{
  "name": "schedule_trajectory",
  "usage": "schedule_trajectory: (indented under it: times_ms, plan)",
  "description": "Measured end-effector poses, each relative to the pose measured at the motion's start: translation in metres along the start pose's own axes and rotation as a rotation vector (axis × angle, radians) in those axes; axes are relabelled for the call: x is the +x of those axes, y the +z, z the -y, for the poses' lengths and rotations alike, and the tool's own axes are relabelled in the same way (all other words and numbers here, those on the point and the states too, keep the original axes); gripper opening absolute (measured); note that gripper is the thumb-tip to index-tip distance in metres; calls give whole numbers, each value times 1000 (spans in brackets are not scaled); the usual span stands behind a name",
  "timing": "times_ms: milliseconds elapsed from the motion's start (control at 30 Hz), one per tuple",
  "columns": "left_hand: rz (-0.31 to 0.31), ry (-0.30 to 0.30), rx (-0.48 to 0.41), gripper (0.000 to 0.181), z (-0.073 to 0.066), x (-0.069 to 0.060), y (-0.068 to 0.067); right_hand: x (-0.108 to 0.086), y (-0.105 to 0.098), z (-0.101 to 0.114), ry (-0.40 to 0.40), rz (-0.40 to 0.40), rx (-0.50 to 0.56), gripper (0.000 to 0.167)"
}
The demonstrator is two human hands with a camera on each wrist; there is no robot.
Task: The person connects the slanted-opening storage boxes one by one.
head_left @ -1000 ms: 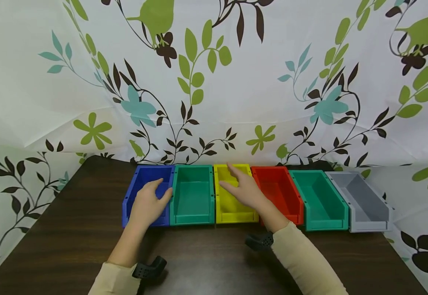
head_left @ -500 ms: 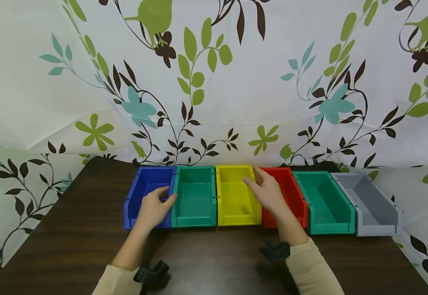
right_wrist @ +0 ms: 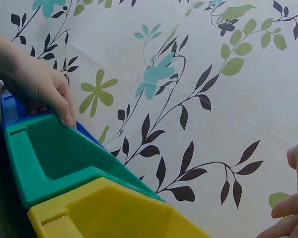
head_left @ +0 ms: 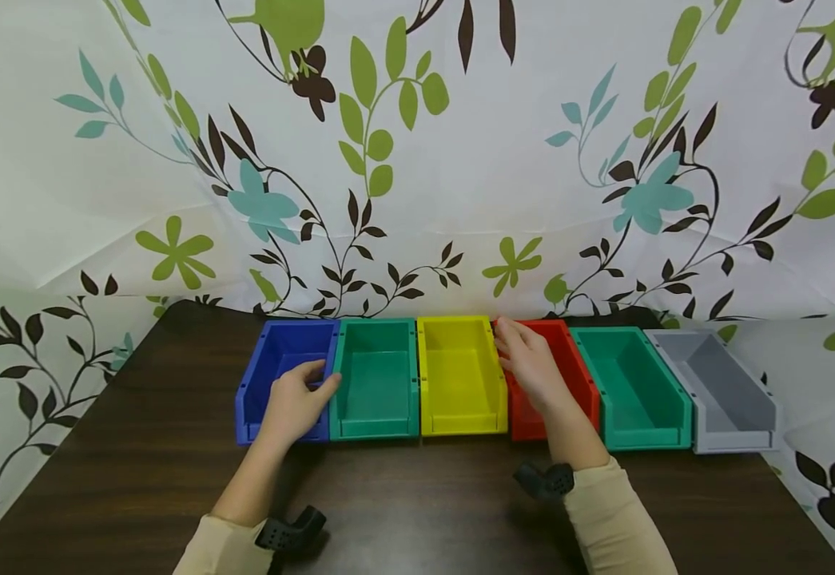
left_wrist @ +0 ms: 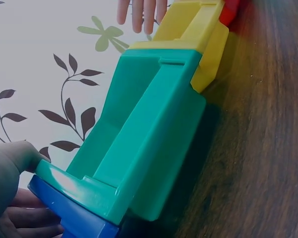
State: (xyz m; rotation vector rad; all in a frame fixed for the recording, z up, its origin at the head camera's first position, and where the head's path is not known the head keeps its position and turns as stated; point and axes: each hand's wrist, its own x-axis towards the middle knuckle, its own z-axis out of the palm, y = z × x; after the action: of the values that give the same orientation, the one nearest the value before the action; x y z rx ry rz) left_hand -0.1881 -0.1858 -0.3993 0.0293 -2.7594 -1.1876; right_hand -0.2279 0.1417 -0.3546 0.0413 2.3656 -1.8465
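there are six bins [head_left: 377, 391], two hands [head_left: 293, 403], two wrist cameras [head_left: 291, 530], one table [head_left: 403, 503].

Extending the left arm [head_left: 253, 477] forward and slightly inward; angling the right arm [head_left: 581, 438] forward and inward from the opposite side. Holding the left hand [head_left: 293, 406] with the back facing upward, bending the fingers [left_wrist: 32, 218] opposite the thumb [left_wrist: 24, 153] in a pinch. Positioning the right hand [head_left: 534, 367] farther forward than the left and well apart from it, pointing the fingers [left_wrist: 137, 17] forward and inward, lining them up side by side, holding them nearly straight.
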Motion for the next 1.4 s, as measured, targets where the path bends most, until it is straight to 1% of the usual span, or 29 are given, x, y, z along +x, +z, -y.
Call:
schedule_trajectory:
  times_ms: [100, 167, 267, 333, 433, 500, 567, 733, 967, 1133, 1200, 1300, 1400]
  plan:
    - [-1, -1, 6, 50, 2, 1, -2, 1, 2, -2, 2, 0, 43, 74]
    - [-1, -11, 11, 50, 4, 2, -5, 3, 5, -4, -4, 4, 64, 73]
    - [-4, -27, 18, 50, 8, 3, -9, 6, 9, -8, -9, 19, 71, 69]
    - [-2, -34, 20, 51, 8, 4, -11, 9, 12, -11, -14, 18, 31, 65]
    - [1, -38, 22, 51, 8, 4, -13, 10, 15, -14, -21, 12, -65, 62]
    - [1, -39, 19, 51, 9, 5, -13, 11, 17, -15, -31, 10, -140, 61]
    - [1, -41, 19, 51, 9, 6, -13, 12, 18, -15, -37, 20, -190, 62]
    - [1, -40, 20, 54, 10, 6, -12, 11, 21, -15, -28, 33, -279, 65]
    - [-25, -28, 46, 51, 11, 4, -18, 13, 23, -14, -17, 11, -356, 60]
    - [-17, -35, 63, 50, 10, 3, -21, 14, 28, -14, -10, 35, -514, 59]
    - [-13, -40, 61, 50, 9, 3, -22, 14, 30, -13, -24, 34, -566, 58]
    - [-14, -45, 62, 50, 10, 3, -21, 13, 32, -12, -43, 7, -584, 54]
    - [-17, -49, 63, 50, 11, 4, -19, 11, 32, -12, -64, -29, -556, 51]
